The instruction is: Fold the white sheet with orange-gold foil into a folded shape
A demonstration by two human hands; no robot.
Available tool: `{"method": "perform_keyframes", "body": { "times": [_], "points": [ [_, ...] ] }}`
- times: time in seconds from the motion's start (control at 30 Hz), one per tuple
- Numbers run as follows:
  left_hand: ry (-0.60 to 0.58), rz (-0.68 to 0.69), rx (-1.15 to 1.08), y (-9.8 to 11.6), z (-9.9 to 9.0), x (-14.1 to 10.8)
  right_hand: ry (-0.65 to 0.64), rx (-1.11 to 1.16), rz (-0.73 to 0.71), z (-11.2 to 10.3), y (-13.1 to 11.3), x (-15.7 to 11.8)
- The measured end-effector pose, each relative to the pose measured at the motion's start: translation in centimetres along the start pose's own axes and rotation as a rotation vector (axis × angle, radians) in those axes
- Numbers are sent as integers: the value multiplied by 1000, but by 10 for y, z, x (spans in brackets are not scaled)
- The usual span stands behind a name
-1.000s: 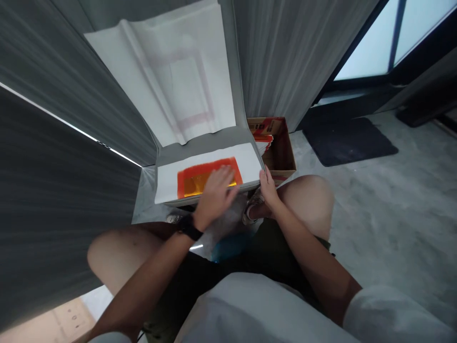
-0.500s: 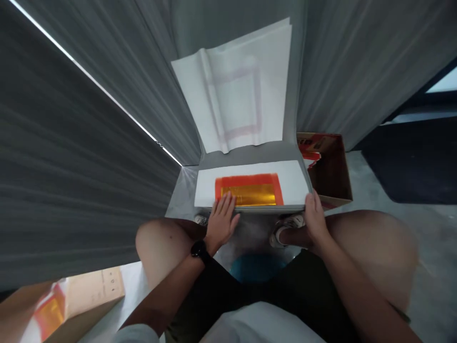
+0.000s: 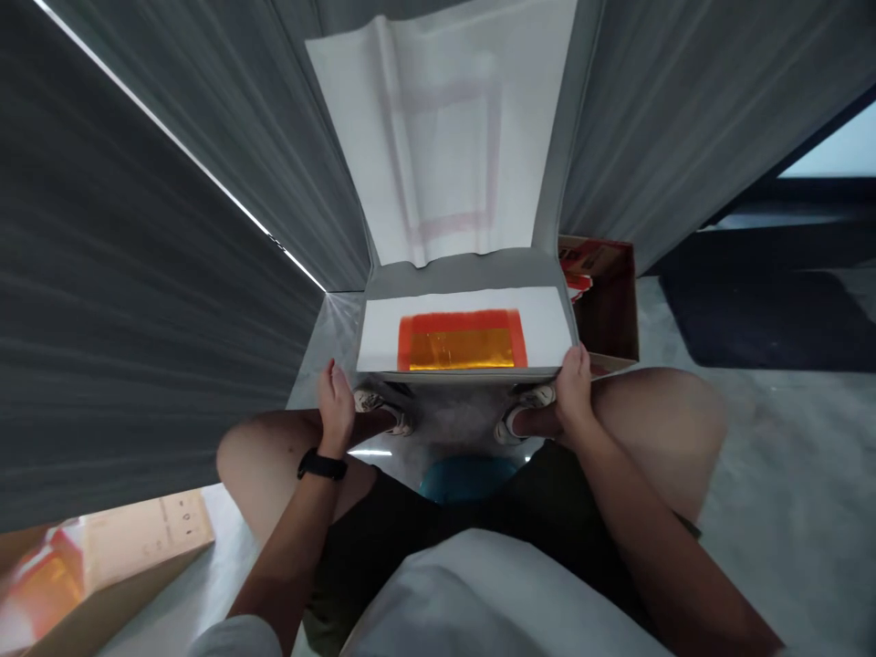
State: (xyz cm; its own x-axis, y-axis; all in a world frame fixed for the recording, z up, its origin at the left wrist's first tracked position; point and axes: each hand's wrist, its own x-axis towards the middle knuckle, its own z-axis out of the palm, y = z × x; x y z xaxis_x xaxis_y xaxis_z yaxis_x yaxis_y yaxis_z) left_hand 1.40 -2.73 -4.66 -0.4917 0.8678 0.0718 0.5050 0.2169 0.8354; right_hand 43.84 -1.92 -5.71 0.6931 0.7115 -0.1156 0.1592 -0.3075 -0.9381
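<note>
Lifted off the near edge of the gold panel [image 3: 462,349], my left hand [image 3: 335,401] now hovers just left of the seat's near left corner, while my right hand [image 3: 575,388] stays at the near right corner. From where I watch, the left hand is empty, its fingers held nearly straight and the palm turned inward, touching neither the seat nor the paper. The right hand has its fingertips against the corner of the grey chair [image 3: 472,271], beside the paper's right edge; I cannot tell whether they pinch it or only rest there.

The lower sheet [image 3: 380,338] lies flat across the near part of the seat, white at both sides, with a red border [image 3: 455,321] around the left, far and right sides of the shiny gold panel. A second, upper sheet [image 3: 452,146] leans on the backrest, creased on its left and showing a faint pinkish rectangle.

I see an open cardboard box [image 3: 622,301] on the floor right of the chair, with red and white paper inside, and a dark mat [image 3: 766,319] farther right. At the near left is another carton [image 3: 147,534], with red and gold paper [image 3: 47,584] beside its printed flap.
</note>
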Motion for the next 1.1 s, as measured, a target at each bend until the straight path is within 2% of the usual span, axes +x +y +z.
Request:
{"method": "perform_keyframes", "body": {
  "times": [0.1, 0.2, 0.33, 0.57, 0.73, 0.83, 0.9, 1.0, 1.1],
  "points": [
    [-18, -141, -135, 17, 6, -4, 6, -42, -42, -1, 3, 2],
    [-64, -308, -262, 37, 14, -6, -48, -60, -57, -6, 7, 6],
    [-130, -401, -354, 54, 18, -5, -84, -20, -64, -10, 8, 8],
    [-123, -340, -288, 39, 15, 3, -11, -57, -81, -4, 11, 14],
    [-154, -258, -276, 44, 11, -1, 25, -43, -80, -1, 5, 10],
    [-135, -233, -289, 49, 10, 1, 48, -13, -138, -6, -7, 7],
    [-130, -205, -293, 51, 9, 5, 55, -13, -235, -16, -16, 5],
    [-139, -186, -292, 54, 8, 9, -32, -104, -435, -41, -27, 2],
    [-139, -173, -292, 54, 7, 12, -276, -296, -638, -70, -31, -3]
  ]
}}
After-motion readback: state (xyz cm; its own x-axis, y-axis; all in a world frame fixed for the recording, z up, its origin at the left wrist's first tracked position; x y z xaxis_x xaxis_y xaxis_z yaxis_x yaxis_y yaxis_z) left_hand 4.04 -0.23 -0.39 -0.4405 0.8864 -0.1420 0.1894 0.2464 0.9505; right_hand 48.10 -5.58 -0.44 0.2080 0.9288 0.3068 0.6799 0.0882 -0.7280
